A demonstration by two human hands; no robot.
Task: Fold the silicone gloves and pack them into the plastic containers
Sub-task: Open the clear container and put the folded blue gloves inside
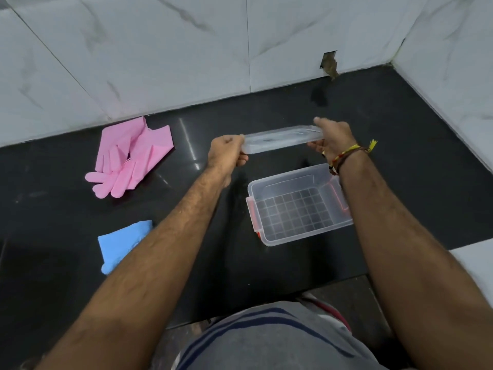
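Lid: clear plastic lid (282, 138) held in the air above the black counter (386, 134), nearly edge-on, one end in each hand.
Left hand: left hand (226, 153) grips the lid's left end, fingers curled.
Right hand: right hand (332, 138) grips the right end — thread bracelets (346, 156) at the wrist.
Container: open clear container (298, 204) on the counter below the lid, orange latches, nothing inside.
Gloves: pink gloves (130, 158) heaped by the tiled wall (160, 62); blue glove (120, 244) nearer — partly behind the left forearm.
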